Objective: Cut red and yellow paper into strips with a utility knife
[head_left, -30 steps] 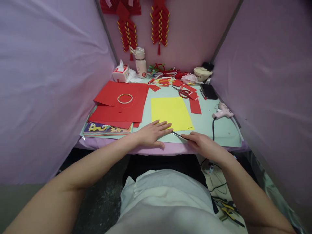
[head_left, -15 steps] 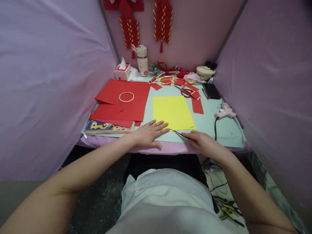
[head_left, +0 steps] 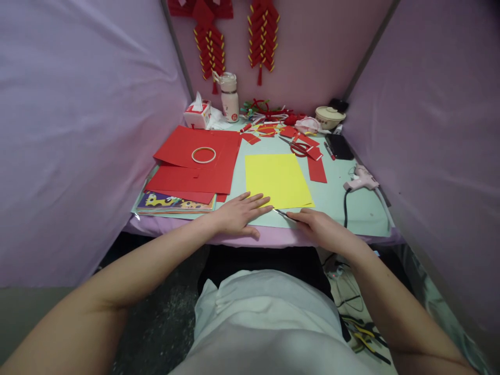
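A yellow sheet of paper (head_left: 277,177) lies on the pale green tabletop in front of me. My left hand (head_left: 244,213) rests flat on its near left corner and the tabletop, fingers spread and thumb toward the table edge. Closed around a slim dark craft knife (head_left: 287,214) is my right hand (head_left: 318,226), low at the near right of the sheet. The knife's bright tip reaches the sheet's near edge, beside my left fingertips. Exactly how the tip meets the paper is too small to tell. A narrow strip or fold shows along the near right corner of the sheet.
Red sheets (head_left: 183,179) with a white ring (head_left: 203,155) lie left, over a picture book (head_left: 172,203). Red-handled scissors (head_left: 299,149) sit among red scraps behind. A corded glue gun (head_left: 361,178) and a phone (head_left: 339,146) are right; a bottle (head_left: 229,99) stands at the back.
My right hand and the knife have shifted slightly to the left along the sheet's near edge. My left hand stays in place on the paper.
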Demonstrator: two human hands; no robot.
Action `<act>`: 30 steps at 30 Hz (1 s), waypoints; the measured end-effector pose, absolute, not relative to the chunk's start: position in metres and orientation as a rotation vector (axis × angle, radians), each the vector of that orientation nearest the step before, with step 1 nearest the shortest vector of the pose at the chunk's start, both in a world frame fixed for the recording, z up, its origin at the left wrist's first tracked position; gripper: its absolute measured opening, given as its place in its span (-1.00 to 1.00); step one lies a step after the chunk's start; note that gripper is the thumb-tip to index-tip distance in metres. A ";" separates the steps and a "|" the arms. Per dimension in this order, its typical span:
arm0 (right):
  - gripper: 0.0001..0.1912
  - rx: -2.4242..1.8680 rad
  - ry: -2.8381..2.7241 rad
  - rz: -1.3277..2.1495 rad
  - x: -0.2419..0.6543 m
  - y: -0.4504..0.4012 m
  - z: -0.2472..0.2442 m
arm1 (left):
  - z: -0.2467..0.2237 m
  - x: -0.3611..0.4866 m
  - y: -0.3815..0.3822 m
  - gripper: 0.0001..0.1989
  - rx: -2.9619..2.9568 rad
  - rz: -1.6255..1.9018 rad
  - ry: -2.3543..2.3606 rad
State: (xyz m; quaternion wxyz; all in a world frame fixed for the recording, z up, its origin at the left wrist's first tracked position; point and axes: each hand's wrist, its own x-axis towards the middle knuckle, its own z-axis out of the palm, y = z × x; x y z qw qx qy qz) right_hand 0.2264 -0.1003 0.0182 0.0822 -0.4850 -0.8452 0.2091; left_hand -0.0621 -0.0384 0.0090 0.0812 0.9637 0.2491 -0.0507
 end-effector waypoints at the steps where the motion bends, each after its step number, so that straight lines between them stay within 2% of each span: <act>1: -0.55 -1.449 -2.526 0.622 0.225 -0.100 0.019 | 0.009 -0.062 -0.038 -0.12 2.880 -0.154 0.746; 14: -0.55 -1.493 -2.457 0.640 0.245 -0.094 0.015 | 0.008 -0.044 -0.035 -0.02 2.854 -0.159 0.792; 30: -0.56 -1.484 -2.482 0.606 0.234 -0.084 0.013 | 0.009 -0.063 -0.037 -0.03 2.856 -0.184 0.816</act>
